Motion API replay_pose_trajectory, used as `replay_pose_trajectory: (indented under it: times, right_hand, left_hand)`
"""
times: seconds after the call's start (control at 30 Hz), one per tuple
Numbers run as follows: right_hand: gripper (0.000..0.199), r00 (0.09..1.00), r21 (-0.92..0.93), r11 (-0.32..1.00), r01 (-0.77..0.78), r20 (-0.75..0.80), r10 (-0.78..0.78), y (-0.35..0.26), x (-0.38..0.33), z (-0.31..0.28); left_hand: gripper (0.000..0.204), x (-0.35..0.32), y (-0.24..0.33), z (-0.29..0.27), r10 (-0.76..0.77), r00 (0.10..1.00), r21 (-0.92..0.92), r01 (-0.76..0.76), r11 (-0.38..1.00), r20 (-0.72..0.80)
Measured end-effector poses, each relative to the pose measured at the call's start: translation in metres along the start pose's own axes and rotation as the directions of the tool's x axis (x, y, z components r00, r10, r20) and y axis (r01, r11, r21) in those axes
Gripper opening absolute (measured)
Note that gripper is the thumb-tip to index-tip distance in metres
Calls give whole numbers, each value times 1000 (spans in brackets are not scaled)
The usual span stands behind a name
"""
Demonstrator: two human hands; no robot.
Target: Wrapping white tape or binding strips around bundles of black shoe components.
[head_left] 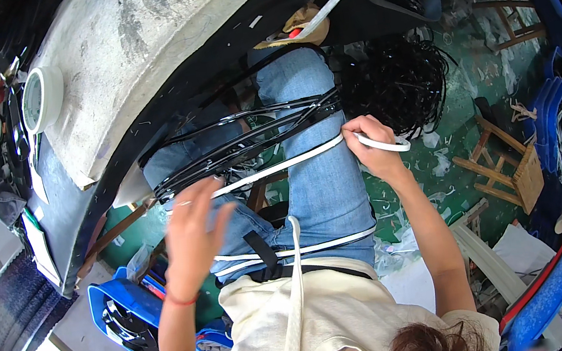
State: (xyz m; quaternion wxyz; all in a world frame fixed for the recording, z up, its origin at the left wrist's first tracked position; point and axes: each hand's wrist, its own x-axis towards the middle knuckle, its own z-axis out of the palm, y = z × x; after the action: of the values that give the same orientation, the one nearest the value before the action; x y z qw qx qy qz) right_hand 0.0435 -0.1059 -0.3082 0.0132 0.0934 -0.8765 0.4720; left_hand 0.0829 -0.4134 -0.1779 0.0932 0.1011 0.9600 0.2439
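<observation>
A narrow white strip (279, 168) runs across my thighs, below a bundle of glossy black strips (246, 139) that also lies across them. My right hand (372, 141) is closed on the white strip at the outer side of the right thigh, and a short loop of it sticks out past the fingers. Over the left thigh, my left hand (194, 225) is somewhat blurred, its thumb apart from the fingers. The white strip passes at its fingertips, and I cannot see a grip on it. Another white band crosses my lap near the waist.
A pale stained work surface (104, 64) with a round white-rimmed dial (43, 99) curves along the upper left. Tangled black strips (402, 85) heap beside my right knee. Wooden stools (504, 160) and scraps lie on the green floor; a blue bin (125, 308) stands lower left.
</observation>
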Motion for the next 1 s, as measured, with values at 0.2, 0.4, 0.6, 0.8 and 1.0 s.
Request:
replay_pose_trajectory:
  times: [0.2,0.4,0.6,0.8,1.0]
  right_hand:
    - [6,995,96,990,-99,37,96,-4,5,-4]
    - [6,972,120,974,-194,159,174,-2,6,-13]
    - [8,955,88,969,-232,209,210,1,7,-17]
    - [9,985,76,987,-140,111,131,5,2,-17]
    - [13,815,461,714,-527,514,269,44,-9,-46]
  left_hand:
    - [29,64,12,64,-23,939,-347,150,926,344]
    - [25,48,-20,48,-56,766,-581,531,617,641]
    - [26,6,-66,5,-202,730,-453,590,668,652]
    - [24,-18,-55,-20,-199,791,-461,518,720,579]
    - [20,-2,-20,-25,-16,867,-565,338,753,498]
